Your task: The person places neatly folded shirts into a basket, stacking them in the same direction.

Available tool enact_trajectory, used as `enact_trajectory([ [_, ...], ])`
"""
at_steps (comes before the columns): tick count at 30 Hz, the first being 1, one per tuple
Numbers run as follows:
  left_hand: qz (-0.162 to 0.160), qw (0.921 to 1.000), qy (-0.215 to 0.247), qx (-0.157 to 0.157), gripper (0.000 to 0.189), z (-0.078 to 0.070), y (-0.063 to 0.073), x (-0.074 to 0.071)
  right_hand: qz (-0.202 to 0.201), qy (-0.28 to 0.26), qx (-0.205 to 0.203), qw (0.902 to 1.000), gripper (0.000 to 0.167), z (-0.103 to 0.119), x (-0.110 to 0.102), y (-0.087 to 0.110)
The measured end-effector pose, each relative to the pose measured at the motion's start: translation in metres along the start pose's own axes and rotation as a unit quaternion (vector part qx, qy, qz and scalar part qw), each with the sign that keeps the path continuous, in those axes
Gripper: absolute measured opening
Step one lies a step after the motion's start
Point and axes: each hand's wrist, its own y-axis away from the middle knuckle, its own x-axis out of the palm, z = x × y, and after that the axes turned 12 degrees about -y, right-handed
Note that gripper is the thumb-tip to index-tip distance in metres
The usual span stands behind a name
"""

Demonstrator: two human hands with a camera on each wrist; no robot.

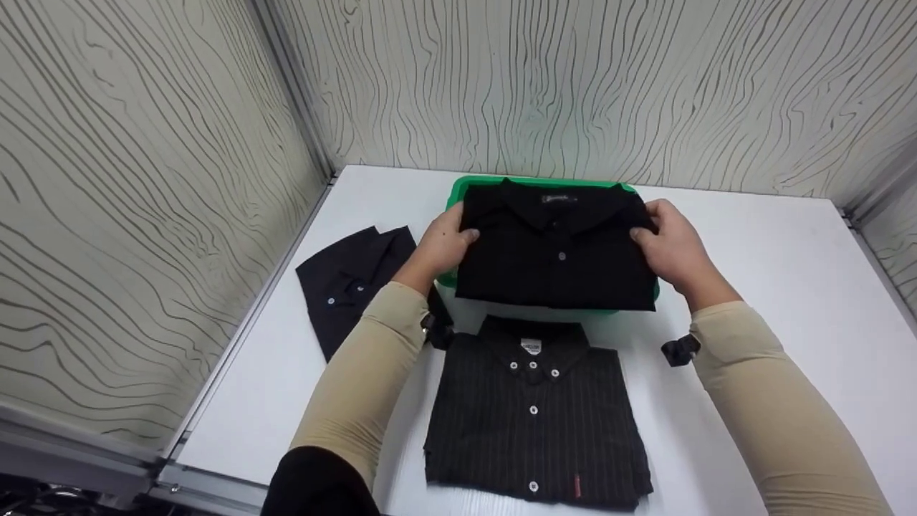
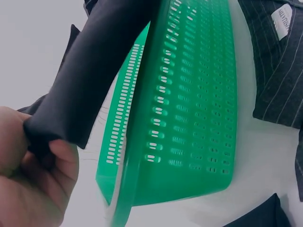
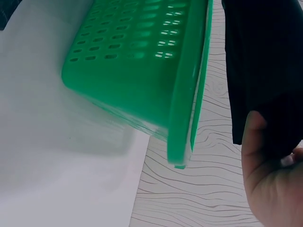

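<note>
A folded black shirt (image 1: 551, 265) with its collar toward the back is held level between both hands, above a green basket (image 1: 466, 183). My left hand (image 1: 443, 244) pinches its left side, thumb on top. At the opposite side my right hand (image 1: 673, 240) grips the edge the same way. Both wrist views show the cloth over the rim of the perforated basket (image 2: 189, 104), with a gap between shirt and rim in the right wrist view. Most of the basket's inside is hidden under the shirt.
Nearer the front lies a folded dark striped shirt (image 1: 534, 437) with white buttons. Another dark shirt (image 1: 344, 287), folded, lies left, partly behind the left forearm. All stand on a white table (image 1: 774, 272) with patterned wall panels (image 1: 573, 86) behind and to the left.
</note>
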Motion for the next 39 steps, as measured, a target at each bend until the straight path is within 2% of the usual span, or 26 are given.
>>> enact_trajectory([
  [7, -0.011, 0.9999, -0.011, 0.007, 0.044, 0.001, -0.006, -0.004, -0.001, 0.012, 0.003, 0.9999, 0.032, 0.004, 0.003, -0.009],
  [20, -0.038, 0.9984, -0.042, -0.003, 0.047, -0.008, -0.019, -0.007, -0.001, 0.047, -0.006, 0.9989, 0.035, 0.008, 0.001, -0.025],
  [28, -0.064, 0.9972, -0.037, -0.008, 0.044, -0.013, -0.027, -0.010, -0.015, 0.052, -0.027, 0.9982, 0.032, 0.013, -0.001, -0.030],
  [33, -0.076, 0.9962, -0.042, -0.005, 0.041, -0.012, -0.029, -0.008, -0.020, 0.054, -0.035, 0.9977, 0.030, 0.010, 0.001, -0.032],
  [39, -0.093, 0.9928, -0.073, -0.016, 0.043, -0.007, -0.032, 0.000, -0.022, 0.049, -0.029, 0.9981, 0.031, 0.003, 0.006, -0.033],
])
